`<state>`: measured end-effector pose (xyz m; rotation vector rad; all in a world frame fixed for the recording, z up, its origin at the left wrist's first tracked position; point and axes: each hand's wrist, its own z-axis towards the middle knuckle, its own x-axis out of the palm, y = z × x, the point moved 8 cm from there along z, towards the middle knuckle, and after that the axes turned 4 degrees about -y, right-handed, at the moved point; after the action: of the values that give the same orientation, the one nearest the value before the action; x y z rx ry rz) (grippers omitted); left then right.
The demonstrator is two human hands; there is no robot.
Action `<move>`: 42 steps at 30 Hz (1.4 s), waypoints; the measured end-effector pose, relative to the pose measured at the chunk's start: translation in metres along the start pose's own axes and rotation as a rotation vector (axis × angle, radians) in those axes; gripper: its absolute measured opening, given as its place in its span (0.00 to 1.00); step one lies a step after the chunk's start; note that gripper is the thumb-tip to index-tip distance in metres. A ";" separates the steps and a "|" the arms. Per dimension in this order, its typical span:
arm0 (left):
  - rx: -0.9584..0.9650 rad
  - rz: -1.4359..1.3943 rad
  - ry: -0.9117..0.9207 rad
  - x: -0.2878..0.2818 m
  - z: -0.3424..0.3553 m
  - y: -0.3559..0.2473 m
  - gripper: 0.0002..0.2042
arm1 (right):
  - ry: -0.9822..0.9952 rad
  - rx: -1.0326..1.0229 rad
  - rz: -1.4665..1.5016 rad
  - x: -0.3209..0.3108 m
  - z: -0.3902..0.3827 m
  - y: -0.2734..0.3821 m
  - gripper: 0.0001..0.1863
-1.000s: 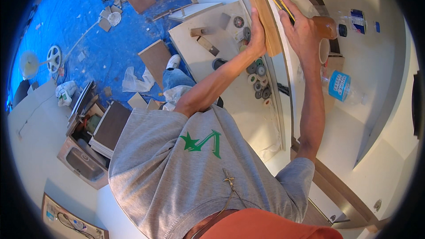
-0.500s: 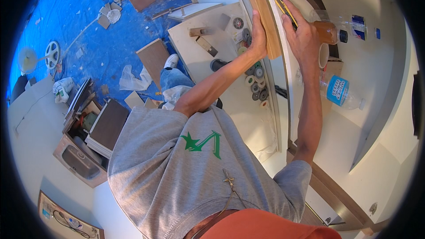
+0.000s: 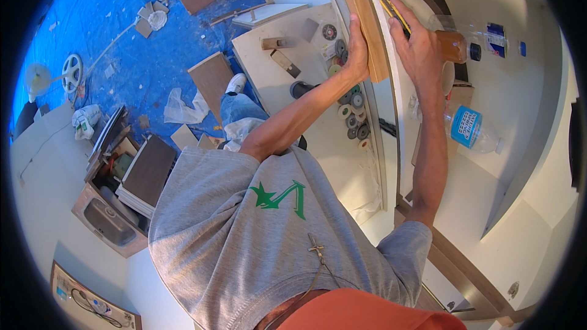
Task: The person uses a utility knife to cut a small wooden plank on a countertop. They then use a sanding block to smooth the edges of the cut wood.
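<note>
The left hand [image 3: 358, 55] has its fingers wrapped tight on the wooden block [image 3: 367, 24], pressing it to the white panel edge [image 3: 386, 85]. The right hand [image 3: 422, 49] grips a yellow and black knife [image 3: 391, 9], its tip just past the fingertips. I think most of the edge is left.

Tight gap along the panel edge

Wooden block [image 3: 365, 24] crowds the right hand [image 3: 422, 49] at nine o'clock; amber bottle [image 3: 455, 47] blocks three o'clock; clear water bottle [image 3: 468, 129] lies at five; bare shelf [image 3: 526, 104] beyond stays passable.
</note>
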<state>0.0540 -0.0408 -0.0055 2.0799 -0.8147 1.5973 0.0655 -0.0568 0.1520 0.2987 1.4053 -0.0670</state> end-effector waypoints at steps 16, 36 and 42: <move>-0.020 0.011 0.030 -0.001 -0.001 0.004 0.39 | 0.131 -0.020 -0.175 -0.005 0.019 0.000 0.22; 0.027 0.035 0.052 -0.003 0.001 0.007 0.41 | 0.204 0.049 -0.121 -0.017 -0.010 -0.009 0.24; 0.015 0.004 0.043 -0.002 -0.005 0.012 0.41 | 0.198 0.064 -0.136 -0.016 -0.026 -0.016 0.24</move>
<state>0.0417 -0.0462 -0.0063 2.0481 -0.7943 1.6497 0.0345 -0.0674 0.1611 0.2680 1.6213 -0.1996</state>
